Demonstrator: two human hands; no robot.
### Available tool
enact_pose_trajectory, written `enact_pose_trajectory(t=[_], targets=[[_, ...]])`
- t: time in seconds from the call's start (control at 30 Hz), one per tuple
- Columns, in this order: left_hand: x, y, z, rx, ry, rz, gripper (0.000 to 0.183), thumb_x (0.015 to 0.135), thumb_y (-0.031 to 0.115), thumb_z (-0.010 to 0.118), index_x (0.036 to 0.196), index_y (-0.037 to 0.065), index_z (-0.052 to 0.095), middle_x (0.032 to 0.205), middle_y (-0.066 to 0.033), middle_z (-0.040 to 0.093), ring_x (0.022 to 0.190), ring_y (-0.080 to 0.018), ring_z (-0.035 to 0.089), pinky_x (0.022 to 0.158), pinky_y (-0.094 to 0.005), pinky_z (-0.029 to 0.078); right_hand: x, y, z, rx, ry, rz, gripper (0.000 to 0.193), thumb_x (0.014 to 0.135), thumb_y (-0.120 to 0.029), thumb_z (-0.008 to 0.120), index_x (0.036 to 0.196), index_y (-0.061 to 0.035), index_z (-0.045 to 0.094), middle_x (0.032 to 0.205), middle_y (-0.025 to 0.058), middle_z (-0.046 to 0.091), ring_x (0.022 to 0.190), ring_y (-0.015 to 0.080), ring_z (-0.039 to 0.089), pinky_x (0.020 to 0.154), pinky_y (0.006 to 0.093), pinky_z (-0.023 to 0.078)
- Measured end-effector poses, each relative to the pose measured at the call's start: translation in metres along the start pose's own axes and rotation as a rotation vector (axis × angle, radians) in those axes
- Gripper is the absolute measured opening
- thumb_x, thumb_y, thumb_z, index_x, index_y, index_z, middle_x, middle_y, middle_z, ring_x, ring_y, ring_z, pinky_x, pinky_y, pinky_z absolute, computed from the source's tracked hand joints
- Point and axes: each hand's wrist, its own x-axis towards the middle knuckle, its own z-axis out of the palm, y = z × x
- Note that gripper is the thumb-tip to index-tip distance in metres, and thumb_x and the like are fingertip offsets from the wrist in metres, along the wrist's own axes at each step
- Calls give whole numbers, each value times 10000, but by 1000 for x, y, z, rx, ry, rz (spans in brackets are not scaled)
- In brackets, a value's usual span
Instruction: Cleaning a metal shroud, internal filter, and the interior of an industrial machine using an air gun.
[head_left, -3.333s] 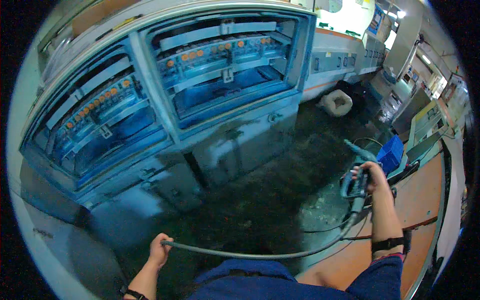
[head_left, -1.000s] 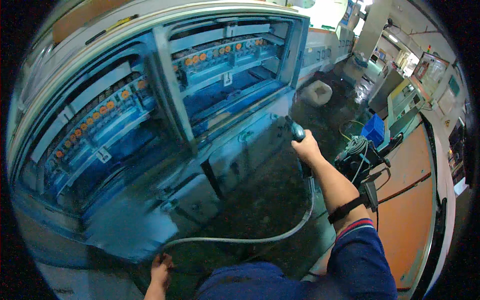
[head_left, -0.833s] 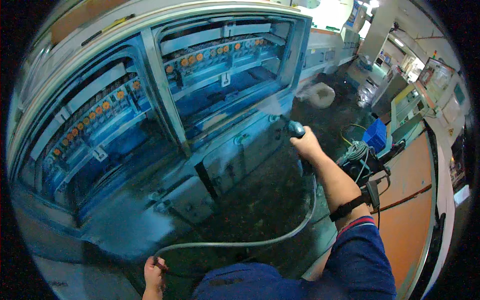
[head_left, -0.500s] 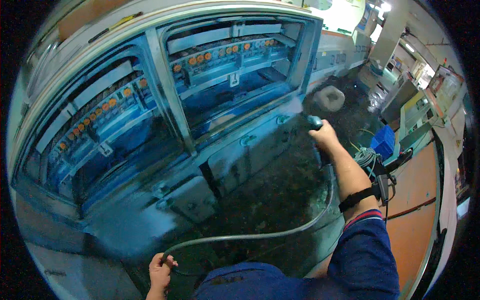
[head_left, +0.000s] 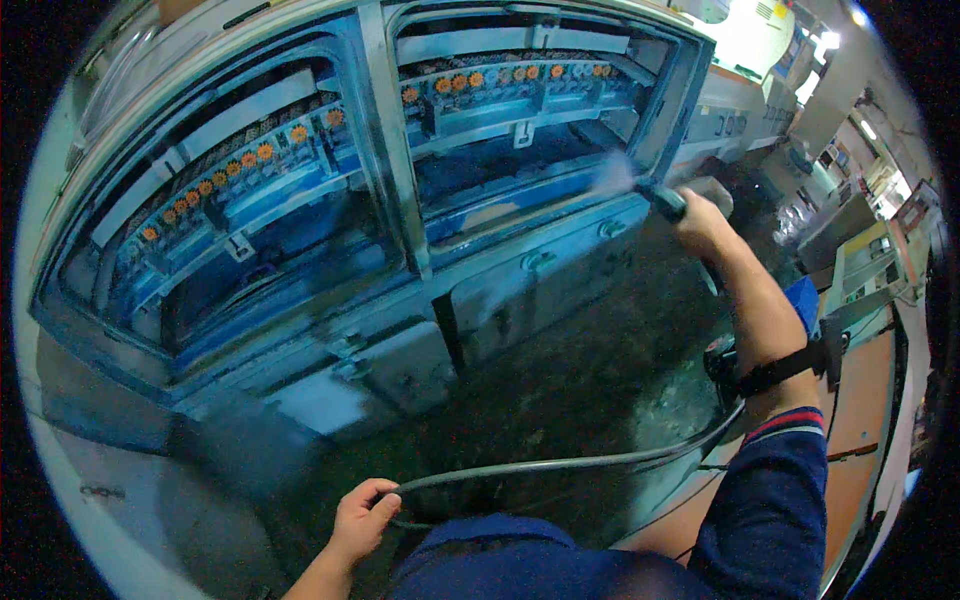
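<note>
A dark spray gun (head_left: 668, 202) is being gripped in the right hand (head_left: 702, 225) at the far right, its nozzle (head_left: 645, 186) being aimed left at the blue machine (head_left: 388, 140), and pale mist (head_left: 614, 174) is being emitted. A grey hose (head_left: 560, 467) is being grasped by the left hand (head_left: 364, 518) at the near left. Orange wheels (head_left: 460, 82) are being held in rows inside the machine.

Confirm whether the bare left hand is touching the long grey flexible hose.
Touching. The head view shows the left hand gripping the grey hose between thumb and fingers.
</note>
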Motion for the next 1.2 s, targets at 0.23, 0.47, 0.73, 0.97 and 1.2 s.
enact_pose_trajectory(t=[0.23, 0.47, 0.73, 0.97, 1.2], targets=[[-3, 5, 4, -139, -195, 59, 209, 953, 165, 682, 1100, 20, 650, 982, -14, 649, 892, -100, 585, 811, -264, 478, 3, -206, -45, 161, -365, -407, 519, 775, -109, 655, 1284, -69, 562, 743, 123, 653, 553, 199, 626, 511, 368, 506], [-29, 10, 13, -191, -155, 104, 248, 968, 211, 684, 1125, 23, 642, 982, -19, 652, 900, -98, 590, 828, -264, 485, 39, -224, -42, -329, -418, -367, 493, 765, -54, 581, 1257, -86, 587, 704, 150, 667, 538, 224, 656, 461, 378, 528], [-40, 3, 10, -213, -76, 87, 253, 975, 214, 676, 1135, 22, 640, 970, -22, 658, 880, -98, 595, 814, -261, 487, 26, -270, -31, -242, -501, -551, 367, 755, -61, 573, 1116, -56, 638, 632, 143, 646, 521, 250, 649, 445, 402, 510], [-41, 3, 12, -183, -89, 12, 218, 980, 194, 656, 1124, 30, 647, 966, -11, 658, 895, -88, 588, 813, -255, 478, 30, -277, -35, -150, -471, -508, 382, 748, -64, 590, 1128, -52, 635, 699, 153, 670, 525, 266, 652, 459, 411, 535], [-30, 9, 15, -111, -121, -8, 218, 972, 202, 663, 1122, 44, 655, 967, -5, 664, 904, -82, 587, 823, -256, 478, 38, -268, -23, -248, -490, -499, 541, 728, -75, 616, 1269, -63, 607, 712, 170, 687, 536, 268, 665, 471, 404, 544]])
